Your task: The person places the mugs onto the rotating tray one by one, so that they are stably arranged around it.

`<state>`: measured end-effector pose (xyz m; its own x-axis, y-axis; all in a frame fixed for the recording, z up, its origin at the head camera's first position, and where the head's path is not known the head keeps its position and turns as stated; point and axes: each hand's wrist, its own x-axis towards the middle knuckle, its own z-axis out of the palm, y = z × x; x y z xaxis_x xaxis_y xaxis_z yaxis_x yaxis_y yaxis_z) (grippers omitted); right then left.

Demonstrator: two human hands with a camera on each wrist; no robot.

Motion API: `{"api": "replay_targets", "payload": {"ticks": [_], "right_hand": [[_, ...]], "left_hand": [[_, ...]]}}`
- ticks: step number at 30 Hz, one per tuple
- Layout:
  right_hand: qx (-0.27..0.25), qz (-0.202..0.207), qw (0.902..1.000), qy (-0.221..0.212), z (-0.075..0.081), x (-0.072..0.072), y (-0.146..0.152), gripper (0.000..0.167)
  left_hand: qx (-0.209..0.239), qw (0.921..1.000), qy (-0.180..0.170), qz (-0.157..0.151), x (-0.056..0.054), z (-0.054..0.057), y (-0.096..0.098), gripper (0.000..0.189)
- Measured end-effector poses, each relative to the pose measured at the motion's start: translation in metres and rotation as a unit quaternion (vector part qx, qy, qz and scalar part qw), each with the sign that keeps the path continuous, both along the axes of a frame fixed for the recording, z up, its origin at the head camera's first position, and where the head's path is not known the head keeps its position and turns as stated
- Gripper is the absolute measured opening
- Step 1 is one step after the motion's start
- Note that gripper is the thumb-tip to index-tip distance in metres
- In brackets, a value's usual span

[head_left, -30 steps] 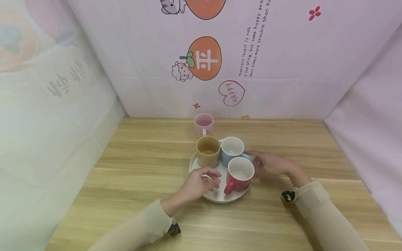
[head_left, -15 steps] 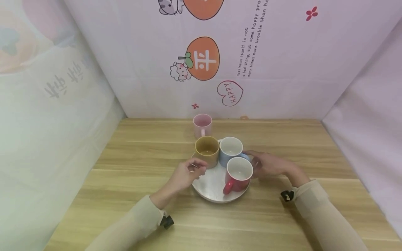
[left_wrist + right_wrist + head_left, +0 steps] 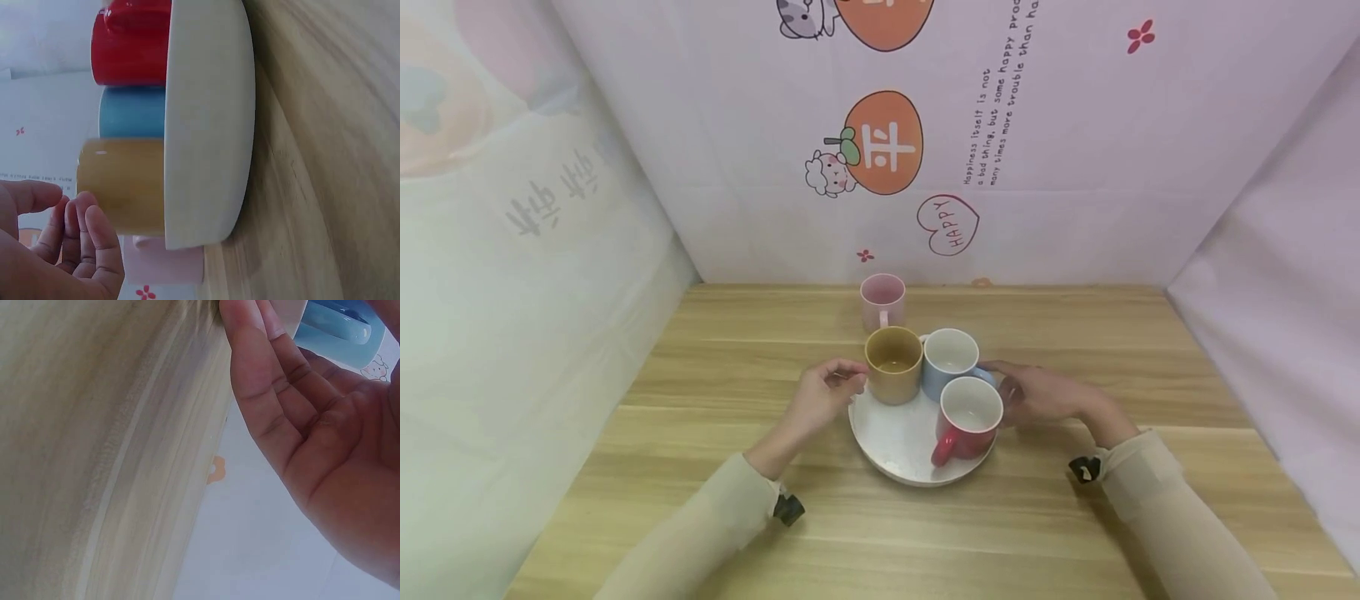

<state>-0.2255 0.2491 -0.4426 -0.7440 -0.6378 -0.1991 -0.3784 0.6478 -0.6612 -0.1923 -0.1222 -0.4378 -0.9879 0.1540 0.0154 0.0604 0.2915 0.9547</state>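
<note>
On a round, pale, raised-rim tray point(image 3: 891, 442) stand three upright mugs: a mustard-yellow mug point(image 3: 895, 386), a light blue mug point(image 3: 937, 380) with a white inside, and a red mug point(image 3: 973, 444). My left hand point(image 3: 820, 396) is at the yellow mug's left side, fingertips right by its wall; in the left wrist view the fingers are loosely bent with nothing between them, beside the yellow mug point(image 3: 122, 187). My right hand point(image 3: 1045, 396) is at the tray's right side, near the blue handle. The right wrist view shows its fingers point(image 3: 256, 369) reaching to the tray edge.
A pink mug point(image 3: 872, 315) stands on the wooden table point(image 3: 737, 358) behind the tray. White printed cloth point(image 3: 1037, 233) hangs at the back and along both sides of the table.
My left hand has moved left and away from over the tray, past the front of the yellow mug to its left side. The right hand and the mugs stay put.
</note>
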Motion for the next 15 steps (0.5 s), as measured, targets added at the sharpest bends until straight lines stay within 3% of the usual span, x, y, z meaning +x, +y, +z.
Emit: {"api": "replay_targets", "payload": {"ticks": [7, 15], "right_hand": [[0.002, -0.002, 1.0000, -0.003, -0.001, 0.000, 0.000, 0.085], [0.000, -0.001, 1.0000, 0.003, -0.001, 0.000, 0.000, 0.085]], "left_hand": [[-0.026, 0.9992, 0.020, 0.021, -0.017, -0.004, -0.007, 0.021], [-0.021, 0.9985, 0.011, 0.050, -0.039, -0.010, -0.011, 0.020]]}}
